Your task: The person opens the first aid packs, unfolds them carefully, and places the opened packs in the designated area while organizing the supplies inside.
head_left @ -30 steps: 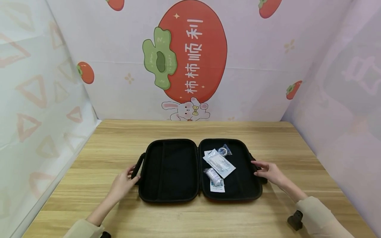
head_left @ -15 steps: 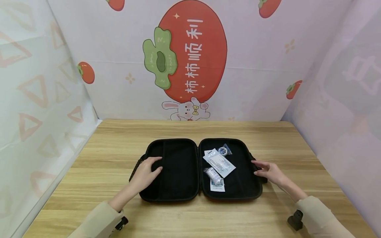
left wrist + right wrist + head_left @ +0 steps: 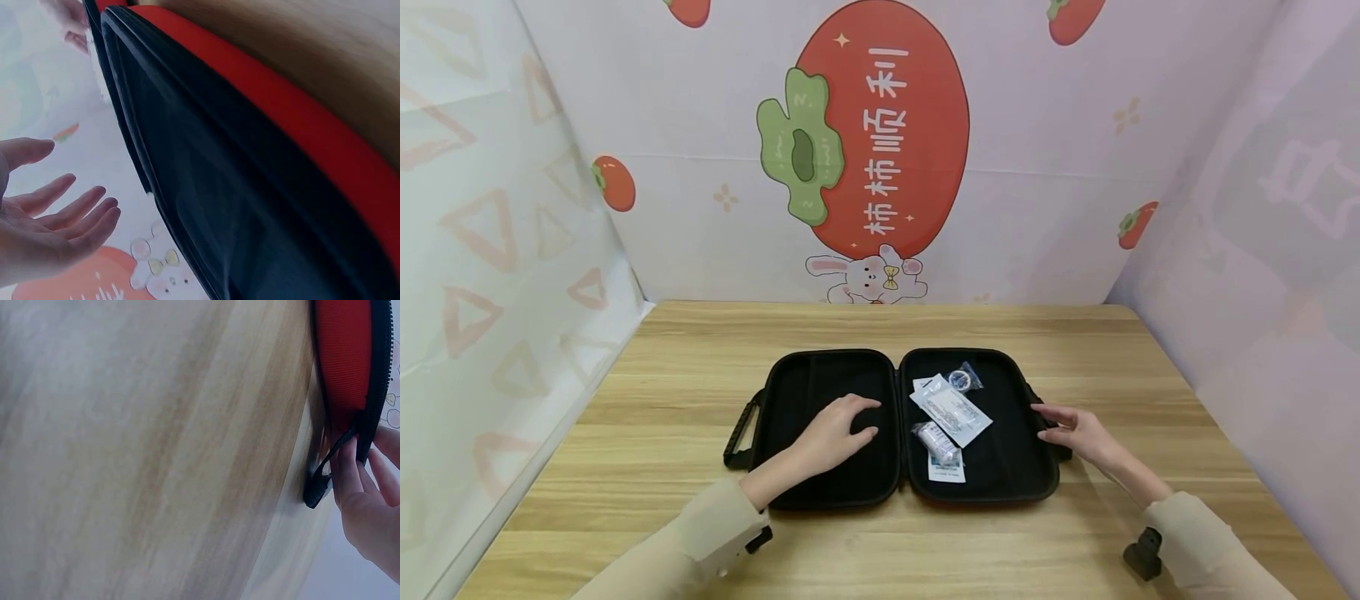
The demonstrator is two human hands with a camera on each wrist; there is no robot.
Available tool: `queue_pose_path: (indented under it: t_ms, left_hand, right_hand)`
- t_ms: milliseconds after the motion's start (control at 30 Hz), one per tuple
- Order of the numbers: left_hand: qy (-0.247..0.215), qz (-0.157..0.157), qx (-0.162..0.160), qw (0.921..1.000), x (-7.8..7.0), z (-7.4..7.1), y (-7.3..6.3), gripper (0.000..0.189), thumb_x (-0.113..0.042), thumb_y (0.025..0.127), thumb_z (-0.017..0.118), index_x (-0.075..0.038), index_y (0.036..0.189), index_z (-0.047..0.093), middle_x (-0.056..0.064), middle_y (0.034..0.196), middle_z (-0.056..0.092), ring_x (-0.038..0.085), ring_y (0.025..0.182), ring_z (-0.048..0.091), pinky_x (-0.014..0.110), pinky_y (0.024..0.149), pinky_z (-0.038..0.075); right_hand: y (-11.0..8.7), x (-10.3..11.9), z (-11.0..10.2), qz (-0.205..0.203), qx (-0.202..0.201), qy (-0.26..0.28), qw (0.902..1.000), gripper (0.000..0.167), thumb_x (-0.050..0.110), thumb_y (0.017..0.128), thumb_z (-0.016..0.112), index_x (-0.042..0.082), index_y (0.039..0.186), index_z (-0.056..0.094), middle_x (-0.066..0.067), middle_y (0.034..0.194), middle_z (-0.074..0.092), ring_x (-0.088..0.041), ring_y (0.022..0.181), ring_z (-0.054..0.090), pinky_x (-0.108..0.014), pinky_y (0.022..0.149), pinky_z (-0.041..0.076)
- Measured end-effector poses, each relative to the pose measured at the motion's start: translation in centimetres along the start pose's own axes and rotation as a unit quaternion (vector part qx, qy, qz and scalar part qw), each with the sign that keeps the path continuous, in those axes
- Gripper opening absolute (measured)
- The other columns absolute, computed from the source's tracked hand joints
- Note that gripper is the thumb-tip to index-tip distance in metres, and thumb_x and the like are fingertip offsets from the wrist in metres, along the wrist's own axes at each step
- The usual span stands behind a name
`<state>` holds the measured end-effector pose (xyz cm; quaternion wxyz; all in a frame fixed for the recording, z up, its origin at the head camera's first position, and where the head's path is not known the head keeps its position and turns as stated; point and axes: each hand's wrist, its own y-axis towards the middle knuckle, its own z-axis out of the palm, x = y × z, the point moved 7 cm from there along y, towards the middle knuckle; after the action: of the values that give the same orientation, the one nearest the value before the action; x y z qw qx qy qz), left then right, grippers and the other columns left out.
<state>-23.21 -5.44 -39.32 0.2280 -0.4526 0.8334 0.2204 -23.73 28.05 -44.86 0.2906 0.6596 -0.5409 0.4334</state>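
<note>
A black zip case [image 3: 790, 383] lies unfolded on the table, its outside red in the wrist views. My left hand [image 3: 831, 433] hovers over the left half, fingers spread and holding nothing; the left wrist view shows it apart from the case. At the right edge my right hand [image 3: 1078, 433] grips the rim beside a black handle [image 3: 317, 487]. The right half contains a white sachet [image 3: 957, 414], a plastic-wrapped white roll [image 3: 936, 442], a smaller packet [image 3: 947, 474] and a white ring-shaped roll [image 3: 959, 381] in clear plastic.
A carrying strap [image 3: 741, 433] sticks out from the case's left side. Wood-grain table [image 3: 865, 554] surrounds the case. Printed cloth walls [image 3: 1045, 233] stand at the back and both sides.
My left hand has let go of the left strap and moved right, over the left half of the case. The strap has dropped outward. My right hand has stayed at the right edge.
</note>
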Motion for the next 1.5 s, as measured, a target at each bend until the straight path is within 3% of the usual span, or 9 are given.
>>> queue_pose_path:
  t_ms: [267,567,967,1167,1500]
  left_hand:
    - [0.027,0.035,0.038,0.9983,-2.6,2.0,1.8,0.035,-0.020,0.084,0.059,-0.004,0.114,0.056,0.009,0.111,0.056,0.022,0.105,0.051,0.036,0.088,0.042]
    - [0.059,0.053,0.067,0.9946,-3.9,4.4,3.3,0.037,-0.024,0.081,0.063,-0.003,0.112,0.058,0.008,0.106,0.058,0.018,0.097,0.053,0.030,0.084,0.044]
    - [0.109,0.049,0.059,0.9911,-4.2,6.7,4.6,0.051,-0.040,0.074,0.068,-0.003,0.107,0.060,0.008,0.101,0.060,0.019,0.092,0.054,0.029,0.081,0.043]
    - [0.150,0.038,0.047,0.9868,-4.2,7.2,4.6,0.053,-0.049,0.071,0.066,-0.006,0.102,0.062,0.005,0.092,0.058,0.017,0.088,0.053,0.029,0.076,0.040]
    - [0.198,0.024,0.061,0.9781,-3.9,8.3,4.5,0.056,-0.057,0.070,0.062,-0.009,0.099,0.061,0.003,0.090,0.055,0.016,0.087,0.051,0.031,0.079,0.035]
  right_hand:
    - [0.0,-0.1,-0.1,-0.005,-0.012,-0.005,0.9999,0.051,0.008,0.082,0.061,-0.012,0.124,0.042,-0.034,0.126,0.038,-0.034,0.107,0.048,-0.015,0.074,0.044]
    - [0.0,-0.3,0.0,0.004,-0.012,-0.006,0.9999,0.051,0.010,0.082,0.061,-0.011,0.125,0.042,-0.032,0.127,0.039,-0.036,0.112,0.043,-0.014,0.075,0.044]
    - [0.0,-0.3,0.0,0.005,-0.006,-0.004,1.0000,0.052,0.011,0.083,0.060,-0.011,0.126,0.040,-0.032,0.127,0.038,-0.038,0.112,0.042,-0.014,0.076,0.043]
    - [0.0,-0.2,0.0,0.000,-0.007,0.000,1.0000,0.052,0.010,0.083,0.061,-0.011,0.126,0.041,-0.032,0.127,0.039,-0.039,0.113,0.040,-0.014,0.075,0.044]
    - [-0.1,-0.2,0.0,0.009,-0.010,-0.015,0.9998,0.050,0.010,0.083,0.060,-0.009,0.126,0.042,-0.032,0.127,0.039,-0.043,0.117,0.036,-0.016,0.079,0.042]
